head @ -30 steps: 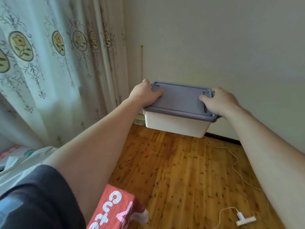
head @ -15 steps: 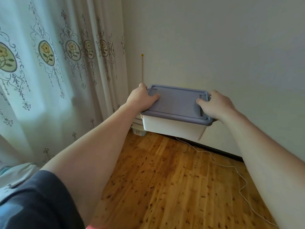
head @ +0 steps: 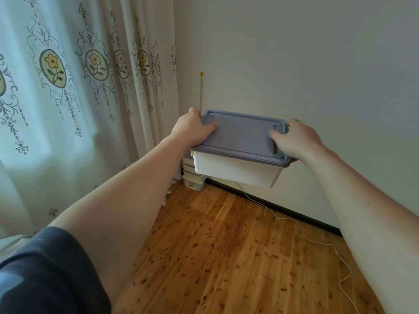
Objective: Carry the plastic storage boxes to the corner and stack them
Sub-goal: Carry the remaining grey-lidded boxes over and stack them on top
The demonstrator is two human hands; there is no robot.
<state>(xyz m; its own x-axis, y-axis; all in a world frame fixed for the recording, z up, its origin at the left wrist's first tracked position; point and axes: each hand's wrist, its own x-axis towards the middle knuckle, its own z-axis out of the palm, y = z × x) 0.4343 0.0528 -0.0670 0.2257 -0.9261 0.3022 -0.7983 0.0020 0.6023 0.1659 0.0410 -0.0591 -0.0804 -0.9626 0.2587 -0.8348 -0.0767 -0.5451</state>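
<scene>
- We note one plastic storage box (head: 235,171), white-bodied with a grey-blue lid (head: 243,134), held in the air in front of the wall (head: 306,64), above the wooden floor (head: 215,257).
- Our left hand (head: 192,130) grips the left end of the box; its thumb lies on the lid, and the fingers curl under the rim, out of sight.
- Our right hand (head: 294,138) grips the right end in the same way, thumb on the lid beside the latch recess.
- The box tilts slightly, its near edge lower than its far edge.
- In the corner, below and behind the box, we see a stack of boxes (head: 191,177) standing on the floor; the carried box hides most of it, so we cannot tell how many there are.
- A thin stick with a yellow tip (head: 201,91) stands upright against the wall, just above the left hand.
- A patterned curtain (head: 79,87) hangs on the left.
- A white cable (head: 301,232) runs along the floor near the dark skirting board (head: 283,210).
</scene>
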